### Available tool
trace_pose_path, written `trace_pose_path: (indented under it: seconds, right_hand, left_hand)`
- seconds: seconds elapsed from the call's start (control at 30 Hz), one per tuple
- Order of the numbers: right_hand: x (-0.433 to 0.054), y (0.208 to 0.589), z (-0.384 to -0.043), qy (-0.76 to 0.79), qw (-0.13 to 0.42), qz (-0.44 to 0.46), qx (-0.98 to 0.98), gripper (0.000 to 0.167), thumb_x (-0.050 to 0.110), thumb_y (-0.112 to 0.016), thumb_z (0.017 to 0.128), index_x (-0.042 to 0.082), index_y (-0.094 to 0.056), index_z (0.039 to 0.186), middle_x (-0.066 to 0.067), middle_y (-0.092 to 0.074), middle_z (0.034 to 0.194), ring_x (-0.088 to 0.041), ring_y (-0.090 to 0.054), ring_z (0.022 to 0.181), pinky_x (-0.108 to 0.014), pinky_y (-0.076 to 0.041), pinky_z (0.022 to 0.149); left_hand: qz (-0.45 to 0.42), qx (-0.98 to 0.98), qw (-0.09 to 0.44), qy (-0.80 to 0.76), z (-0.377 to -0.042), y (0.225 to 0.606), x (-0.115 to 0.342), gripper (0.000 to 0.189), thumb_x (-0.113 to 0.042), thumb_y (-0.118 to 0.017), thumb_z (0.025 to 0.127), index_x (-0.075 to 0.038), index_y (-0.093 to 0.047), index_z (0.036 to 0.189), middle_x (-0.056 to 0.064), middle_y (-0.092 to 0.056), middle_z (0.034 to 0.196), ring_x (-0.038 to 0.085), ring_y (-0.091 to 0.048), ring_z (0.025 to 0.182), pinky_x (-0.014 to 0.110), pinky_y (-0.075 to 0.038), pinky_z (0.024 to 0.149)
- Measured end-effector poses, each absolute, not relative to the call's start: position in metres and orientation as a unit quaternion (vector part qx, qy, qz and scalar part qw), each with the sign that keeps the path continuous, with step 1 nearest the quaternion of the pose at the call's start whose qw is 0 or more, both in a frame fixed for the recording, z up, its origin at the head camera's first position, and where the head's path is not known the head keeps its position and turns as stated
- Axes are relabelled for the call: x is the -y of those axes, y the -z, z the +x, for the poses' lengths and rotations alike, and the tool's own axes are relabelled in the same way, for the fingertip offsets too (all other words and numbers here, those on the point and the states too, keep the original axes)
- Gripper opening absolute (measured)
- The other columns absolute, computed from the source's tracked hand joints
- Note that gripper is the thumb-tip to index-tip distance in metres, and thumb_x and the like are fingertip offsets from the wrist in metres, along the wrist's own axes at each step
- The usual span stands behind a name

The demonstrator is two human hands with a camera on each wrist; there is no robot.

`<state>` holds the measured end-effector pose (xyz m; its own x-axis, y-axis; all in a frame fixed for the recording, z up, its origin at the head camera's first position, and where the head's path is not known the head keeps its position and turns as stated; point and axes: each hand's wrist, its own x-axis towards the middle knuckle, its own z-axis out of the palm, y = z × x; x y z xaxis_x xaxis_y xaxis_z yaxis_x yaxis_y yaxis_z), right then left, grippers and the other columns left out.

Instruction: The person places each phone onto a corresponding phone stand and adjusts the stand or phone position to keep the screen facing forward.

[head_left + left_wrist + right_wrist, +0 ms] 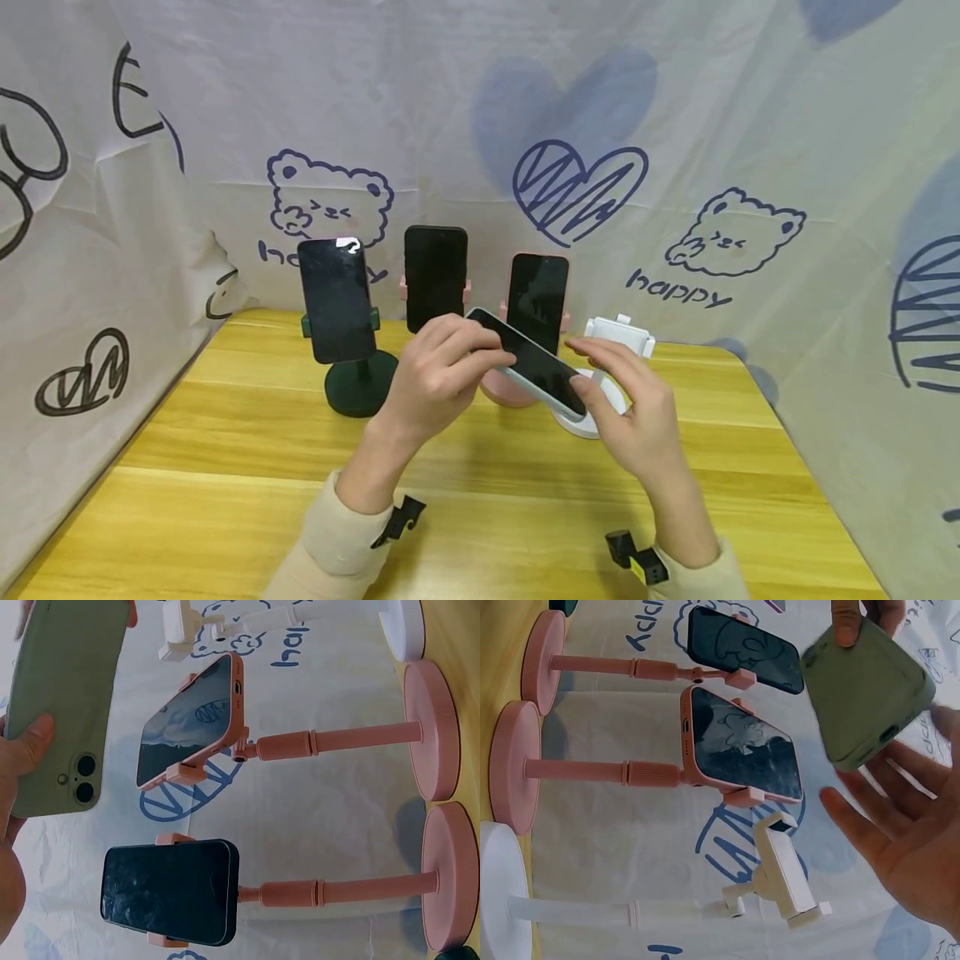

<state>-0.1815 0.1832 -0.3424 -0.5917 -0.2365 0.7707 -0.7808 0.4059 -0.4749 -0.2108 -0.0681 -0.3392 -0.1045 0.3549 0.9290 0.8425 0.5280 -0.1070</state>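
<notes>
My left hand (450,367) grips one end of a phone (542,371) in a pale green case, held tilted above the table with its dark screen up. In the left wrist view the thumb presses the case's back (71,690) near two camera lenses. My right hand (637,421) is at the phone's other end, fingers spread and relaxed, its thumb overlapping the corner in the head view. Beneath and behind the right hand stands a white phone stand (621,333), its holder bare. In the right wrist view the right fingers (855,817) lie beside the case's lower edge.
Two pink stands hold a black phone (435,275) and a pink-edged phone (537,292). Left of them, a dark green stand (360,387) carries another phone (337,300). All stand along the back of the wooden table (187,483), before a printed cloth (450,108).
</notes>
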Motion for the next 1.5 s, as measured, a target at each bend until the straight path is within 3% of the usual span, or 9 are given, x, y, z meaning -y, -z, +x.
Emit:
trace_pose_path:
  seconds: [0.07, 0.13, 0.27, 0.4, 0.6, 1.0, 1.2, 1.33, 1.5]
  right_hand:
    - [-0.184, 0.342, -0.182, -0.448, 0.293, 0.308, 0.786, 0.031, 0.005, -0.069, 0.099, 0.004, -0.071, 0.130, -0.010, -0.071, 0.127, -0.022, -0.067, 0.117, -0.022, -0.055, 0.098]
    - [-0.185, 0.343, -0.183, -0.459, 0.260, 0.287, 0.799, 0.033, 0.000, -0.067, 0.099, 0.005, -0.069, 0.132, -0.009, -0.070, 0.128, -0.022, -0.068, 0.115, -0.020, -0.057, 0.093]
    - [-0.185, 0.343, -0.184, -0.488, 0.167, 0.243, 0.821, 0.032, 0.009, -0.061, 0.105, 0.005, -0.066, 0.137, -0.010, -0.069, 0.132, -0.025, -0.068, 0.115, -0.022, -0.059, 0.089]
    - [-0.183, 0.340, -0.182, -0.533, 0.080, 0.197, 0.819, 0.034, 0.017, -0.058, 0.108, 0.001, -0.064, 0.138, -0.016, -0.070, 0.129, -0.023, -0.071, 0.102, -0.025, -0.062, 0.082]
    - [-0.180, 0.338, -0.181, -0.581, 0.036, 0.158, 0.798, 0.035, 0.015, -0.058, 0.108, -0.004, -0.064, 0.137, -0.022, -0.070, 0.120, -0.017, -0.070, 0.091, -0.025, -0.062, 0.078]
    - [-0.173, 0.335, -0.177, -0.666, 0.065, 0.117, 0.733, 0.032, 0.003, -0.059, 0.105, -0.014, -0.062, 0.132, 0.003, -0.073, 0.106, -0.011, -0.070, 0.089, -0.022, -0.060, 0.077]
    - [-0.167, 0.334, -0.174, -0.688, 0.106, 0.090, 0.712, 0.033, 0.004, -0.059, 0.105, -0.013, -0.061, 0.134, 0.006, -0.074, 0.105, -0.010, -0.070, 0.090, -0.021, -0.061, 0.077]
    - [-0.164, 0.335, -0.173, -0.701, 0.146, 0.075, 0.694, 0.034, 0.002, -0.058, 0.105, -0.013, -0.060, 0.135, 0.007, -0.073, 0.107, -0.010, -0.069, 0.095, -0.019, -0.060, 0.080]
    - [-0.161, 0.338, -0.176, -0.706, 0.200, 0.067, 0.676, 0.033, 0.002, -0.059, 0.105, -0.013, -0.062, 0.134, 0.005, -0.073, 0.109, -0.010, -0.067, 0.096, -0.017, -0.058, 0.081]
  left_hand:
    - [-0.432, 0.697, 0.520, 0.238, -0.211, 0.340, 0.067, 0.011, 0.004, -0.081, 0.087, -0.007, -0.082, 0.090, 0.006, -0.072, 0.093, 0.024, -0.065, 0.091, 0.033, -0.059, 0.092]
    - [-0.439, 0.689, 0.525, 0.237, -0.211, 0.340, 0.065, 0.009, 0.002, -0.082, 0.087, -0.007, -0.081, 0.088, 0.006, -0.072, 0.092, 0.024, -0.066, 0.092, 0.033, -0.060, 0.094]
    - [-0.453, 0.676, 0.534, 0.230, -0.211, 0.341, 0.062, 0.006, -0.003, -0.082, 0.088, -0.009, -0.080, 0.087, 0.005, -0.072, 0.093, 0.023, -0.068, 0.094, 0.036, -0.059, 0.097]
    - [-0.466, 0.667, 0.538, 0.222, -0.212, 0.341, 0.059, 0.005, -0.005, -0.080, 0.090, -0.009, -0.079, 0.087, 0.006, -0.073, 0.094, 0.023, -0.068, 0.094, 0.038, -0.059, 0.099]
    - [-0.473, 0.668, 0.535, 0.208, -0.210, 0.342, 0.057, 0.004, -0.007, -0.082, 0.088, -0.008, -0.079, 0.089, 0.007, -0.072, 0.096, 0.023, -0.068, 0.095, 0.038, -0.058, 0.101]
    - [-0.452, 0.678, 0.526, 0.245, -0.209, 0.341, 0.054, 0.014, -0.002, -0.086, 0.083, -0.006, -0.079, 0.094, 0.010, -0.071, 0.105, 0.026, -0.067, 0.103, 0.040, -0.057, 0.102]
    - [-0.401, 0.709, 0.488, 0.316, -0.208, 0.339, 0.051, 0.046, 0.003, -0.085, 0.081, -0.001, -0.068, 0.123, 0.020, -0.059, 0.132, 0.035, -0.056, 0.125, 0.047, -0.044, 0.116]
    - [-0.361, 0.723, 0.422, 0.411, -0.204, 0.340, 0.046, 0.064, 0.005, -0.078, 0.085, 0.004, -0.049, 0.142, 0.024, -0.048, 0.144, 0.037, -0.046, 0.134, 0.049, -0.042, 0.118]
    - [-0.312, 0.699, 0.254, 0.591, -0.193, 0.341, 0.040, 0.066, 0.004, -0.070, 0.094, 0.005, -0.035, 0.150, 0.021, -0.045, 0.147, 0.035, -0.053, 0.130, 0.042, -0.052, 0.106]
